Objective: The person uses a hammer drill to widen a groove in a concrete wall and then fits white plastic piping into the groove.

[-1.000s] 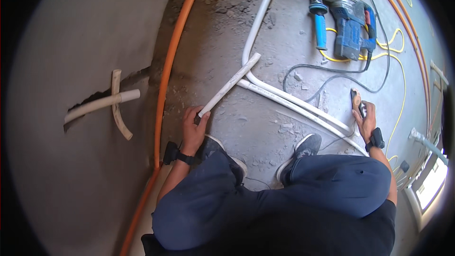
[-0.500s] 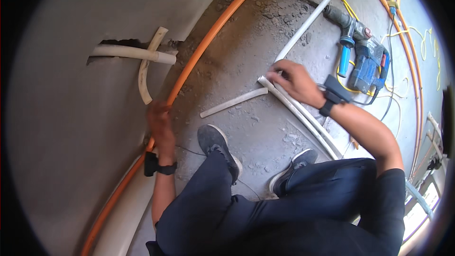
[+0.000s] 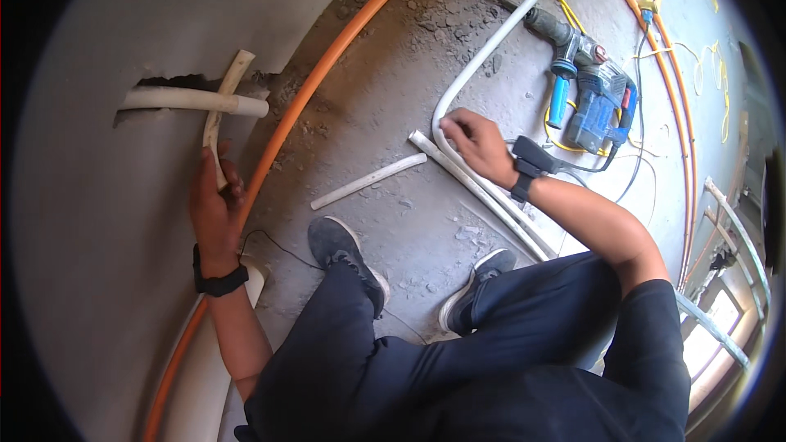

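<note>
My left hand is closed around the lower end of a curved white plastic pipe piece at the grey wall. This piece crosses in front of a thicker white pipe that lies in a broken slot in the wall. Over the floor, my right hand has loosely bent fingers, apart from one another, at the curve of a long bent white pipe. The fingertips are close to that pipe; whether they touch it cannot be seen. A straight white pipe runs alongside, below the hand.
An orange conduit follows the foot of the wall. A short white pipe offcut lies before my shoes. Right of the bent pipe rests a blue rotary hammer with its cord. Rubble and yellow cable are farther off.
My left hand has moved up and left to the curved pipe piece and taken hold of its lower end. My right hand stays near the bent pipe. The view has shifted slightly.
</note>
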A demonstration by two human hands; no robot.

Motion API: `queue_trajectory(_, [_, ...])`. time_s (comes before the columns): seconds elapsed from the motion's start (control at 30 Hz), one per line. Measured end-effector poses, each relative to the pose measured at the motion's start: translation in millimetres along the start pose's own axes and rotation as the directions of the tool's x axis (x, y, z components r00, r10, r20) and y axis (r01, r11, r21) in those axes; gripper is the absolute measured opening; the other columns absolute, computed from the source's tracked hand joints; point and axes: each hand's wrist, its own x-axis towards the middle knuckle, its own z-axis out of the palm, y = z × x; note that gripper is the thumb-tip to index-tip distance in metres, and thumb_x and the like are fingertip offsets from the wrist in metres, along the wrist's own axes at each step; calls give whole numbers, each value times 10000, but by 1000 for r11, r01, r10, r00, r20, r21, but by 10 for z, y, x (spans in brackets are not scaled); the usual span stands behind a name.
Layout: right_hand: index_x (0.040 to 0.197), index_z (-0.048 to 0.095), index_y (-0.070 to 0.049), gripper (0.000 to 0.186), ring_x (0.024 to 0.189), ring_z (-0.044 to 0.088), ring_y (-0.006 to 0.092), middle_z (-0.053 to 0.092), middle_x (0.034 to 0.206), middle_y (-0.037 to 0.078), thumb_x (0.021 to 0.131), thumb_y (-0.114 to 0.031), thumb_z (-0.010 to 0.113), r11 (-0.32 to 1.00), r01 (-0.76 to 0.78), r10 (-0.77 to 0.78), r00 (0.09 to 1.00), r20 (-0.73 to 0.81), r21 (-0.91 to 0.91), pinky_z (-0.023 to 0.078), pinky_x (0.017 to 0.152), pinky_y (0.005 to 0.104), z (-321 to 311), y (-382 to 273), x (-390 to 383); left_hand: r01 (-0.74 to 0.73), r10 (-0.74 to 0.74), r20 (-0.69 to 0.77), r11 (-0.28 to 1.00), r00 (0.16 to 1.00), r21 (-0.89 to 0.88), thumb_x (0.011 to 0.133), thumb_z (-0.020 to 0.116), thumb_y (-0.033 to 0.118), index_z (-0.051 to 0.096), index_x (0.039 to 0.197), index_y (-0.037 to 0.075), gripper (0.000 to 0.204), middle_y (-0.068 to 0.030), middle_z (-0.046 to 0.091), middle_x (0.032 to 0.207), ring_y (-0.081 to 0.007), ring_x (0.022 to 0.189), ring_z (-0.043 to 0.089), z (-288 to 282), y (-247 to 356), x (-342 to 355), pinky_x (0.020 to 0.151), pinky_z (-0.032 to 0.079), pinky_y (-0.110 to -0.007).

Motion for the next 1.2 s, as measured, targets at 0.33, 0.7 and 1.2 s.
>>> queue_trajectory(0.33, [1295, 554, 27, 505, 863, 669, 248, 635, 1141, 209, 892, -228, 721, 867, 191, -222, 975, 13, 461, 538, 756, 368, 1413, -1390, 824, 83, -83, -8, 996, 997, -29, 1051, 490, 389, 590, 1115, 36, 373, 60, 377, 669, -30, 558, 335, 69, 36, 93, 508, 279, -196])
queue_trajectory(0.7, [1158, 603, -25, 357, 892, 634, 375, 629, 1007, 193, 849, -166, 714, 853, 367, -285, 923, -257, 371, 513, 793, 447, 1863, -1364, 985, 131, -125, 40, 974, 991, -186, 1054, 490, 397, 555, 1124, 47, 363, 63, 379, 670, -16, 525, 318, 19, -14, 194, 451, 259, -195])
queue_trajectory(1.2, [890, 742, -168, 273, 864, 699, 345, 711, 854, 126, 664, -314, 780, 949, 191, -191, 981, -24, 249, 547, 775, 456, 2310, -1479, 1370, -96, 101, 127, 994, 987, -45, 1066, 443, 199, 450, 1405, 83, 358, 38, 419, 716, -35, 524, 335, -556, -477, 521, 473, 327, -188])
